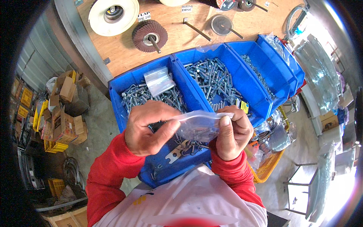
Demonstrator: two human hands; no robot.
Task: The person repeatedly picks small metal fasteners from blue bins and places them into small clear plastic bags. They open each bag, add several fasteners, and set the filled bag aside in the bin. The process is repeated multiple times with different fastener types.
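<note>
Between my two hands is a small clear zip bag point(196, 126), stretched along its top edge. My left hand point(151, 126) pinches one corner of the bag between thumb and fingers. At the other end, my right hand point(232, 130) grips the opposite corner with its thumb on the zip strip. Some metal pieces show through or behind the bag; which, I cannot tell. Below it, a flat metal plate with notches point(177, 152) lies in the blue bin among small hooks. A stack of clear bags point(159, 81) rests on the bolts in the left bin.
A second blue bin point(211, 77) holds many bolts; further bins point(261, 75) to the right hold smaller parts. Behind them stands a wooden board point(174, 22) with protruding rods and a flap disc point(149, 36). A yellow crate point(270, 170) is at the right, cardboard boxes point(62, 125) at the left.
</note>
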